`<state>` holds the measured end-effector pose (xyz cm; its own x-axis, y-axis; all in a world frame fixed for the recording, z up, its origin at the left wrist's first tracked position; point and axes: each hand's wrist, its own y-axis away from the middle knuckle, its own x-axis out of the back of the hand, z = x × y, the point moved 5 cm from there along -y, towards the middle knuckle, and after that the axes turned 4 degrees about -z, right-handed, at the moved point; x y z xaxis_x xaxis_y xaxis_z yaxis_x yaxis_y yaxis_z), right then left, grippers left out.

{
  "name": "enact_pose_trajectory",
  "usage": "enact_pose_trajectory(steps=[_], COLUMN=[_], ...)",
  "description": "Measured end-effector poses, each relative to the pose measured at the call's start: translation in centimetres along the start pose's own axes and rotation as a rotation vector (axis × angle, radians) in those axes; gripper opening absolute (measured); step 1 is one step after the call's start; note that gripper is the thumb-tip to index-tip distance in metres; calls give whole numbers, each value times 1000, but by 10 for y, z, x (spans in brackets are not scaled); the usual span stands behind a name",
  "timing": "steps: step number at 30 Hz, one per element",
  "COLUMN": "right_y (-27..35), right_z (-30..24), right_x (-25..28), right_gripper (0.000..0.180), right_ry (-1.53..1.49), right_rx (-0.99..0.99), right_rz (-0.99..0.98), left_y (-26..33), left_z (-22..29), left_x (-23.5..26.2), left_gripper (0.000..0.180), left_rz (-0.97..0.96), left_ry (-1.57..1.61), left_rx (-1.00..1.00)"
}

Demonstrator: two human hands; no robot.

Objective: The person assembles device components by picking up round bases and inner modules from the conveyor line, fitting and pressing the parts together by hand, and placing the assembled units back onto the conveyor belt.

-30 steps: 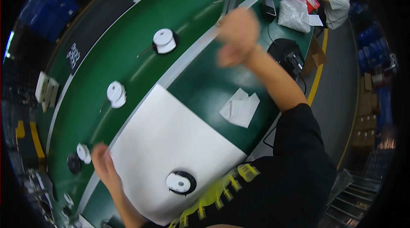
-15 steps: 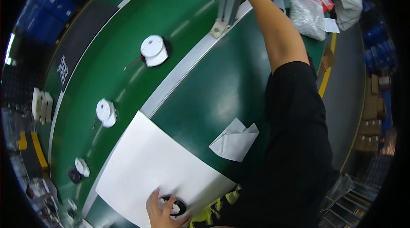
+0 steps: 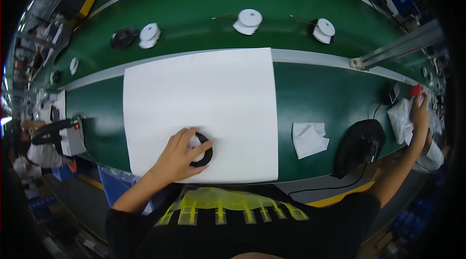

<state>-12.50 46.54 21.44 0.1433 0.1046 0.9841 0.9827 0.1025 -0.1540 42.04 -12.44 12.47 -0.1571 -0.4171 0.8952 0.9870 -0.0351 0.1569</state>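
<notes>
Resting over a round black-and-white part near the front edge of a white sheet, the left hand has its fingers spread and bent, the thumb on the near side — whether they grip the part or merely lie on it, I cannot tell, since the hand covers much of it. The sheet lies on a dark green table. The right arm is stretched out to the far right, where the right hand is beside a red container and a clear bag of white pieces; its fingers are too small there to show what they pinch, if anything. Between the sheet and that arm lie a creased white cloth or paper and, farther right, a black object with a cable. A small dark box stands near the bag. Beyond the table's pale edge runs a green conveyor carrying white round parts — one near the middle, another to its right, a third beside a black disc on the left.
</notes>
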Motion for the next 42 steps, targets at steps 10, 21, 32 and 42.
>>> enact_pose_trajectory(steps=[10, 21, 32, 42], right_y=[369, 150, 194, 533], right_z=[-501, -633, -674, -917], right_x=[-62, -129, -91, -136], right_gripper=[55, 59, 46, 34], right_ry=[-140, 133, -515, -1676], right_rx=[1109, 566, 802, 489], right_rz=[-115, 60, -174, -1785], left_y=[88, 137, 148, 240], left_z=[-98, -132, -284, -197], left_x=[-43, -18, 78, 4], left_gripper=[67, 62, 58, 61], left_rz=[500, 734, 1012, 1364], left_ry=[1787, 2417, 2564, 2784], left_rx=[336, -210, -528, -402])
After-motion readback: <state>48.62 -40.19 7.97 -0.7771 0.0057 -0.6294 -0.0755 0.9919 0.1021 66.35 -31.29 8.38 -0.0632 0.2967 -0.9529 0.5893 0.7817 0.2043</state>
